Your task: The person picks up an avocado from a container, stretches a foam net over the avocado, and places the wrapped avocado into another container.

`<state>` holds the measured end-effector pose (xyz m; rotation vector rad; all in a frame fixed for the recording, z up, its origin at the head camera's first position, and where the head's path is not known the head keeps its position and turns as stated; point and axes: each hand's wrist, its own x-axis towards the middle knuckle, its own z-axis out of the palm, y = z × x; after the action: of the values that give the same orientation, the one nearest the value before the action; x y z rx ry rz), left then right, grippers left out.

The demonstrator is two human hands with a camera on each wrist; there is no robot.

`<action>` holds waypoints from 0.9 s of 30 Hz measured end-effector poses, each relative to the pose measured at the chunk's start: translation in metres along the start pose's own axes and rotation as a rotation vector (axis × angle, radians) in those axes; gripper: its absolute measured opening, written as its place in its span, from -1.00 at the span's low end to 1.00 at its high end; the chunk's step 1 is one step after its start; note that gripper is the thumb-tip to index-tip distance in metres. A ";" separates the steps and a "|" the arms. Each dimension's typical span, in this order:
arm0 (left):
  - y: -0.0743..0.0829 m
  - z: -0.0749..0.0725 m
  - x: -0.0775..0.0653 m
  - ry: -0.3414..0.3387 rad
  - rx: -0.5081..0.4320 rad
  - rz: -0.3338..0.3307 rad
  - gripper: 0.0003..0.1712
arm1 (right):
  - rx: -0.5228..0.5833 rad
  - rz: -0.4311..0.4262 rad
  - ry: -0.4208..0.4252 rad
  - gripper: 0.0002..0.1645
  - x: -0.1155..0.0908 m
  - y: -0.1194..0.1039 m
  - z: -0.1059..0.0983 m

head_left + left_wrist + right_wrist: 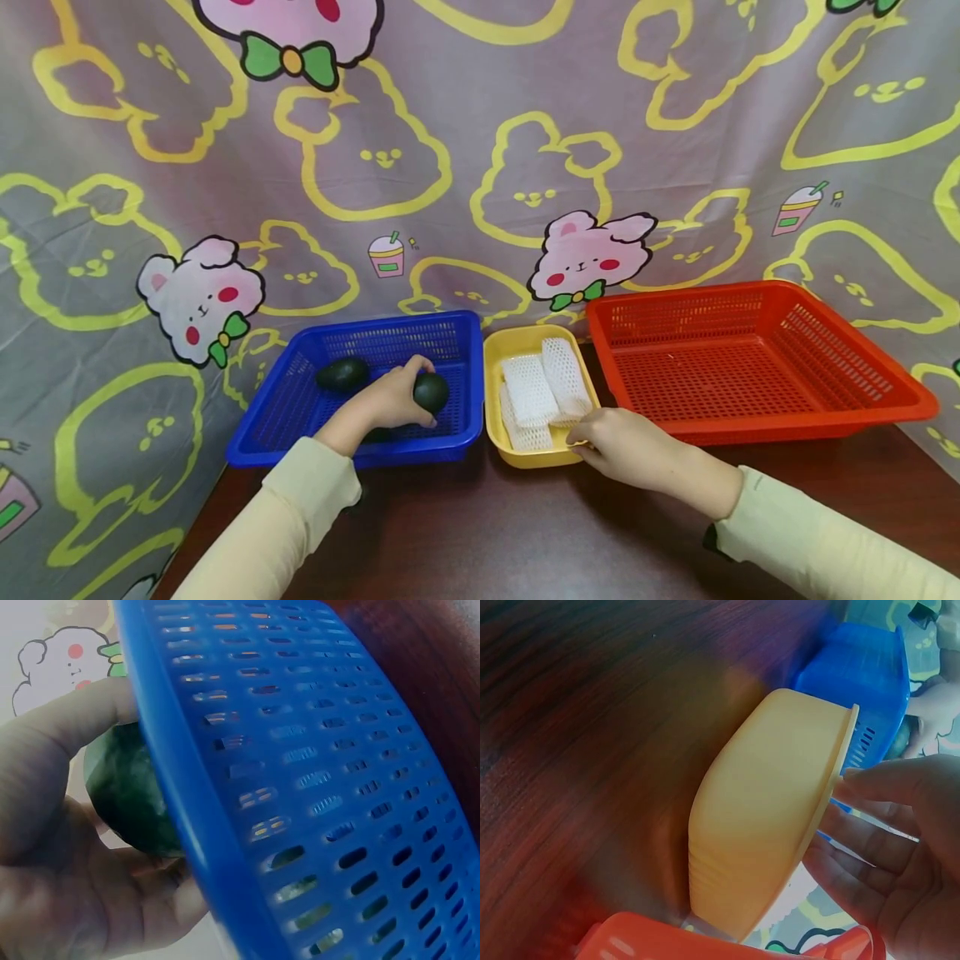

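Observation:
In the head view my left hand (392,395) grips a dark green avocado (432,392) over the right part of the blue basket (285,433). The left wrist view shows the thumb and fingers around this avocado (124,791), partly hidden by the basket's rim. Another avocado (343,374) lies in the basket to the left, and a dark piece of one shows under the hand. My right hand (628,444) is at the near right corner of the yellow tray (525,459), fingertips right at the rim (826,791). White foam net sleeves (531,390) lie in that tray.
A red basket (765,433) stands right of the yellow tray, with a tiny pale speck on its mesh floor. All three containers stand side by side on the dark wooden table (525,533). A patterned cloth (480,150) hangs close behind them.

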<state>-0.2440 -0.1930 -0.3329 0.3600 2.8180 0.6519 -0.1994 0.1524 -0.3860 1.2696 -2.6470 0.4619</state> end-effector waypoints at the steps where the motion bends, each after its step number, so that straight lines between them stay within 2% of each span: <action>1: 0.000 -0.001 -0.001 -0.001 -0.003 0.006 -0.13 | -0.001 -0.006 0.002 -0.90 0.000 0.000 0.000; 8: 0.002 -0.003 -0.009 0.010 -0.018 0.039 -0.13 | 0.001 -0.027 0.000 -0.85 0.000 0.001 0.000; 17: 0.014 -0.006 -0.024 0.028 -0.029 0.074 -0.13 | 0.007 -0.014 -0.012 -0.83 0.001 0.003 0.000; 27: 0.023 0.001 -0.039 0.058 -0.049 0.110 -0.15 | -0.002 -0.006 -0.041 -0.82 0.001 0.004 -0.001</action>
<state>-0.2022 -0.1836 -0.3168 0.4980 2.8467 0.7653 -0.2032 0.1543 -0.3853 1.3002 -2.6755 0.4364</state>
